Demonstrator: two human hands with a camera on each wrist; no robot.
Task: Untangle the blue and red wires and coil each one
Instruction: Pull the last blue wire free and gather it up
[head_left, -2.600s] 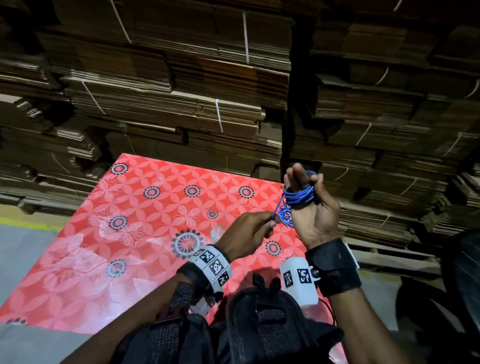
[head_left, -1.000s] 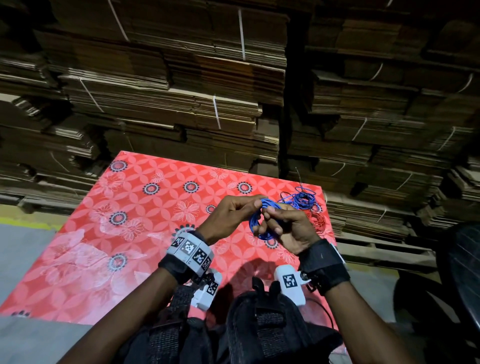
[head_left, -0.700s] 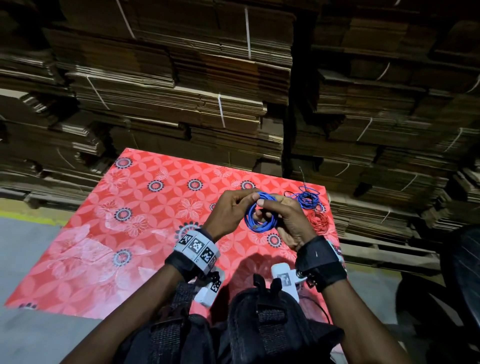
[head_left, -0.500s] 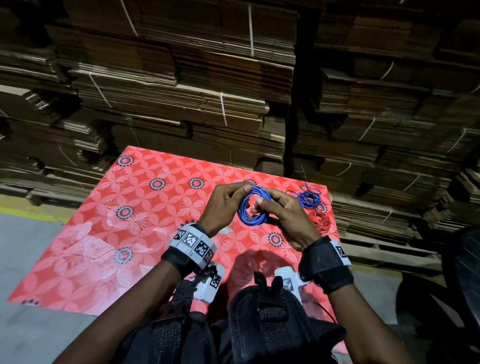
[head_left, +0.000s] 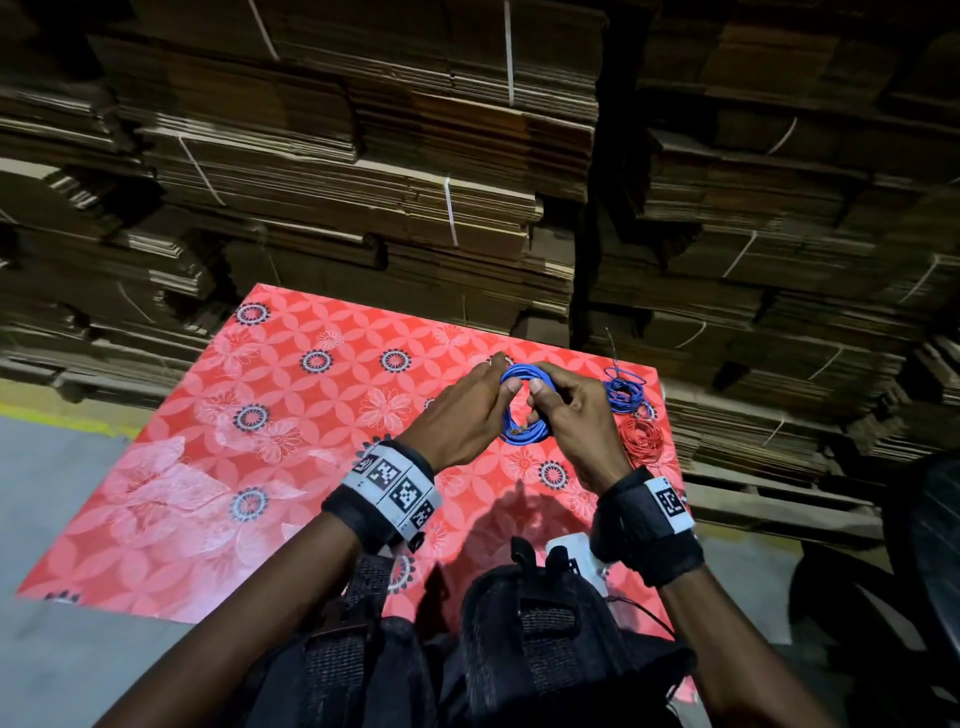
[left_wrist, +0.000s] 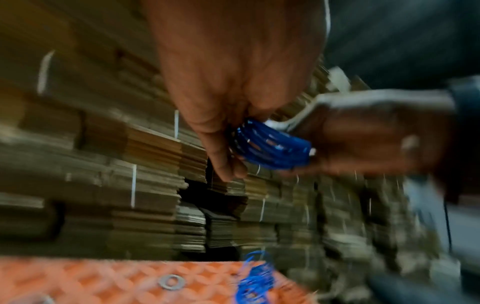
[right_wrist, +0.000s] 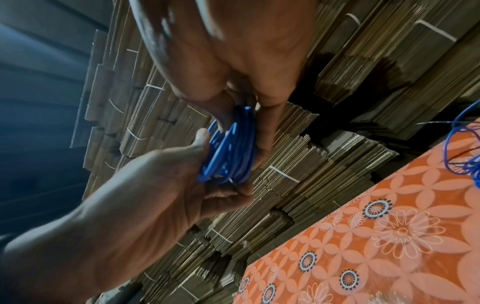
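A coil of blue wire (head_left: 523, 410) is held in the air above the red floral mat (head_left: 291, 415), between both hands. My left hand (head_left: 470, 410) pinches its left side and my right hand (head_left: 563, 410) pinches its right side. The left wrist view shows the blue coil (left_wrist: 272, 146) under the left hand's fingers (left_wrist: 223, 156). In the right wrist view the blue coil (right_wrist: 228, 148) sits between both hands. A looser bundle of blue wire (head_left: 626, 389) lies on the mat's far right corner, with a red wire coil (head_left: 643, 440) just in front of it.
Tall stacks of flattened cardboard (head_left: 395, 171) bound with white straps rise right behind the mat. Grey floor (head_left: 52, 467) lies to the left. A black bag with straps (head_left: 524, 649) sits at my lap, and a dark round object (head_left: 924, 545) stands at the right edge.
The blue wire was wound round my right hand's fingers; it has come off as a round coil that both hands now hold and have shifted slightly away from me.
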